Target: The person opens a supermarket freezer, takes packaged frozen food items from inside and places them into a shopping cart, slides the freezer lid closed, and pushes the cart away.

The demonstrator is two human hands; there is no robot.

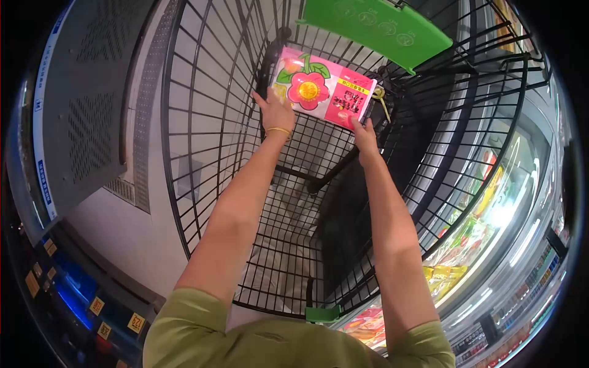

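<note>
A pink and white package (334, 92) printed with a large pink flower and green leaves is at the far end of a black wire shopping cart (288, 224). My left hand (279, 112) grips its left end, fingers partly hidden by the package; a yellow band circles that wrist. On the near right corner of the package, my right hand (364, 136) has its thumb on the front face, with the other fingers mostly out of sight. The package lies tilted, its printed face toward me. Whether it rests on the cart's wire is hidden.
A green plastic panel (380, 27) crosses the cart's far end. On the right stands a glass-sided freezer case (512, 184) with bagged goods (445, 279). A grey perforated panel (92, 92) and a dark unit with price tags (97, 305) are at left.
</note>
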